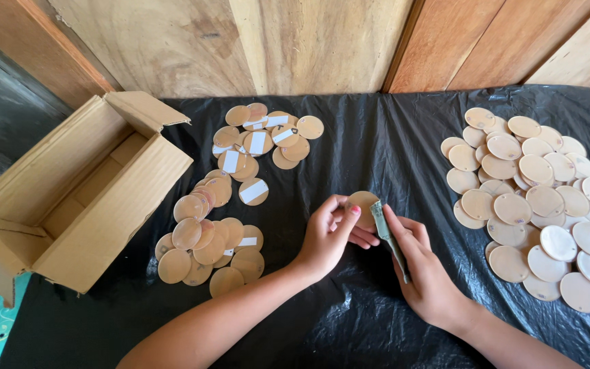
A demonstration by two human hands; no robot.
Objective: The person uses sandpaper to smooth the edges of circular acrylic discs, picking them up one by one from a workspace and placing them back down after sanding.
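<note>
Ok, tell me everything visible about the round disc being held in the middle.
The disc is a thin, flat, tan round piece that looks like wood or pressed board, plain on the side facing the camera. The left hand pinches its left edge between thumb and fingers and holds it just above the black plastic sheet, tilted toward the camera. The right hand presses a grey-green strip against its right edge. Fingers hide its lower part.
</note>
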